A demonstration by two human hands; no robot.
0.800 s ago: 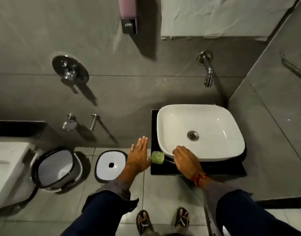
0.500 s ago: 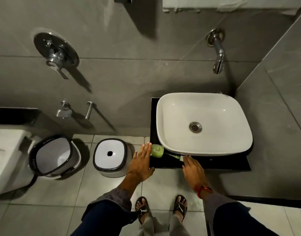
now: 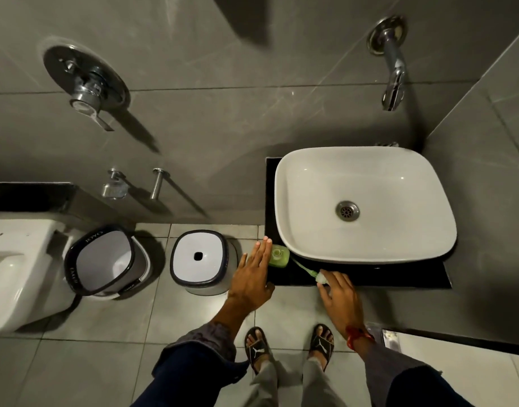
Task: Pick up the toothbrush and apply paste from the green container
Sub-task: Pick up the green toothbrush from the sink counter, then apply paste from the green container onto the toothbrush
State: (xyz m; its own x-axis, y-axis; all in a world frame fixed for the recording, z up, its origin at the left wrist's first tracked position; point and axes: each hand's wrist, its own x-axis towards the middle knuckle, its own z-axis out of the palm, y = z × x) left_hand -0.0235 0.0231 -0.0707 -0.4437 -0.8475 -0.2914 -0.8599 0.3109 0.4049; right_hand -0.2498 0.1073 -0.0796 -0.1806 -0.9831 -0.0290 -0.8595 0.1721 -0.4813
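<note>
A small green container stands on the black counter at its front left corner, beside the white basin. A green toothbrush lies on the counter from the container toward the front edge, its pale end near my right hand. My left hand is flat with fingers apart, its fingertips right next to the container's left side. My right hand hangs over the counter's front edge with its fingertips at the toothbrush's pale end. Whether the fingers grip the brush I cannot tell.
A wall tap juts out above the basin. On the floor to the left stand a lidded white bin and an open bin, then a toilet. A shower mixer is on the wall. My sandalled feet are below.
The view has tilted down. My right hand has drawn back from the basin's rim to the counter's front edge at the brush's end. My left hand has stayed by the container.
</note>
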